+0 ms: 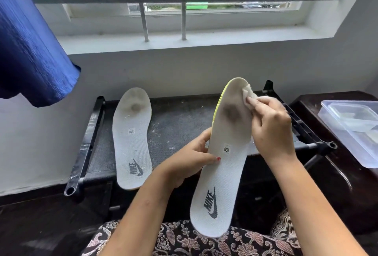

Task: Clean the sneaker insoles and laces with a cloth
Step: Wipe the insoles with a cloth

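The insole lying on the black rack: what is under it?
The lying insole rests flat on the rack's dark mesh shelf, dusted with white specks. The mesh directly beneath it is covered, so anything there cannot be seen.

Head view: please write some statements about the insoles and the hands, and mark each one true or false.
1. The right hand presses a white cloth on the toe end of the held insole. True.
2. The left hand holds nothing. False: it grips the held insole at its edge.
3. The second insole lies on the black rack. True.
4. The clear container stands on the window sill. False: it stands on the dark table.
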Demonstrator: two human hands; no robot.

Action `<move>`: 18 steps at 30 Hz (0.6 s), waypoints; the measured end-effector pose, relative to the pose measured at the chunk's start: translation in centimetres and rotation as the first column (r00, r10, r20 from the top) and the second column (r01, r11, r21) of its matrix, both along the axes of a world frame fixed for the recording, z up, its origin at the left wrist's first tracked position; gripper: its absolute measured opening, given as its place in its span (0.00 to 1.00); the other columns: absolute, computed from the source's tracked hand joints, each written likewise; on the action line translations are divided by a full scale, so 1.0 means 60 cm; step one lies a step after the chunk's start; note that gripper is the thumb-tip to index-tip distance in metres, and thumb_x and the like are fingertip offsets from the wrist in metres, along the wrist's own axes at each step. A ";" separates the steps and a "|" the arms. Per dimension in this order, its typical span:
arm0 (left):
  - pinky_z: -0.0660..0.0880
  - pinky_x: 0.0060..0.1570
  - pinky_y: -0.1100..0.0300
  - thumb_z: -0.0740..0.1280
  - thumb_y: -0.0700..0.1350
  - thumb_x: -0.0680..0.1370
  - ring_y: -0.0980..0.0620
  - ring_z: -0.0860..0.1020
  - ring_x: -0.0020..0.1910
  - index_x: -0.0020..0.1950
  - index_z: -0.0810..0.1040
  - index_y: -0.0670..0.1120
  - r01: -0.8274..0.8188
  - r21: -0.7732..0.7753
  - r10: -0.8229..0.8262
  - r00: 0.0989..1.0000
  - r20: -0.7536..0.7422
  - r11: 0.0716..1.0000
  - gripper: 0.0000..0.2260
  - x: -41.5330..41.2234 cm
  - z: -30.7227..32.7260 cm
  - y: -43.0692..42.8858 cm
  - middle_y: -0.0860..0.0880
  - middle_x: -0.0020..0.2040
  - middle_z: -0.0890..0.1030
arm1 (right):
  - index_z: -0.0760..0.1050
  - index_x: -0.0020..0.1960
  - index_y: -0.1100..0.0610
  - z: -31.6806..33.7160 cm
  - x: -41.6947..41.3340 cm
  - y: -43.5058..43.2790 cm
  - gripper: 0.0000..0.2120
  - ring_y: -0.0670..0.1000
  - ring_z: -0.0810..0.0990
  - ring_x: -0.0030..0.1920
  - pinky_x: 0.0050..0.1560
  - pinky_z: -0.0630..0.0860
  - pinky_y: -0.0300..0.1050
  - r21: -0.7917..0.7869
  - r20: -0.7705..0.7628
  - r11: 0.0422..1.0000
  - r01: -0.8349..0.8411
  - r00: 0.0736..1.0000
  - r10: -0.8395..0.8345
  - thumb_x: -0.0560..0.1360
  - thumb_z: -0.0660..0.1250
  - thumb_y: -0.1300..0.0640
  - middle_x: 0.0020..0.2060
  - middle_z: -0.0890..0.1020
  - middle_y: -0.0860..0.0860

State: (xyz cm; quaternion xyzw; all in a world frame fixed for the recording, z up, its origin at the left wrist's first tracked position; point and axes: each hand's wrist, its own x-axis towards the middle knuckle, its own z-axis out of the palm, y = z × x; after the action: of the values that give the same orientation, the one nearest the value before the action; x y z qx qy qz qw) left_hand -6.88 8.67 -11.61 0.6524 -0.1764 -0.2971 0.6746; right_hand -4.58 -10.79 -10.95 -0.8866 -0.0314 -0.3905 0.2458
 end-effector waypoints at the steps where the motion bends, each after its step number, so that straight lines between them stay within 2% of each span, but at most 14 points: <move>1: 0.76 0.41 0.65 0.60 0.29 0.76 0.57 0.81 0.40 0.69 0.66 0.57 -0.022 -0.015 0.022 1.000 0.005 1.000 0.28 0.001 0.001 -0.001 0.51 0.44 0.83 | 0.80 0.59 0.62 0.002 -0.003 0.006 0.17 0.60 0.79 0.50 0.56 0.76 0.52 -0.004 -0.005 1.000 -0.023 1.000 0.023 0.73 0.63 0.71 0.50 0.81 0.58; 4: 0.77 0.39 0.64 0.62 0.30 0.75 0.55 0.82 0.40 0.69 0.66 0.56 -0.119 -0.094 0.119 0.993 0.002 0.989 0.28 0.003 0.002 -0.004 0.50 0.43 0.84 | 0.80 0.58 0.61 0.003 -0.018 0.045 0.19 0.57 0.80 0.51 0.57 0.73 0.43 -0.030 -0.067 0.980 -0.196 0.979 0.194 0.69 0.65 0.72 0.50 0.81 0.57; 9: 0.76 0.34 0.62 0.59 0.30 0.77 0.54 0.81 0.38 0.65 0.69 0.59 -0.312 -0.126 0.312 0.950 -0.024 0.942 0.26 0.009 0.003 0.002 0.51 0.42 0.82 | 0.83 0.50 0.56 0.009 -0.034 0.078 0.15 0.48 0.80 0.50 0.55 0.73 0.40 0.029 -0.209 0.902 -0.431 0.880 0.427 0.68 0.63 0.66 0.48 0.83 0.51; 12: 0.76 0.32 0.62 0.60 0.31 0.76 0.57 0.80 0.35 0.60 0.71 0.60 -0.389 -0.128 0.389 0.921 -0.025 0.913 0.24 0.010 0.003 0.004 0.54 0.41 0.82 | 0.84 0.44 0.54 0.016 -0.037 0.075 0.15 0.43 0.77 0.48 0.54 0.70 0.33 0.069 -0.281 0.884 -0.462 0.842 0.461 0.66 0.64 0.69 0.43 0.83 0.44; 15: 0.78 0.34 0.60 0.62 0.31 0.76 0.55 0.81 0.35 0.58 0.71 0.61 -0.442 -0.162 0.437 0.897 -0.064 0.882 0.24 0.011 0.004 0.001 0.55 0.40 0.84 | 0.84 0.41 0.53 0.024 -0.039 0.071 0.17 0.38 0.76 0.46 0.49 0.67 0.25 0.130 -0.347 0.888 -0.440 0.819 0.457 0.66 0.65 0.72 0.39 0.80 0.38; 18: 0.78 0.34 0.61 0.59 0.29 0.75 0.55 0.81 0.37 0.62 0.69 0.59 -0.483 -0.202 0.470 0.876 -0.110 0.852 0.27 0.014 0.005 0.000 0.56 0.42 0.84 | 0.83 0.37 0.51 0.030 -0.042 0.067 0.16 0.38 0.78 0.45 0.46 0.69 0.25 0.178 -0.388 0.889 -0.423 0.800 0.458 0.66 0.65 0.71 0.36 0.82 0.41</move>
State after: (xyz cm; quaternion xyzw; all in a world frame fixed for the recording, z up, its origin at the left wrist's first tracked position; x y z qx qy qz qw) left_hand -6.03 8.70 -11.33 0.5869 -0.0225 -0.1175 0.8008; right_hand -7.09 -6.78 -9.15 -0.9068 -0.1668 -0.1237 0.3670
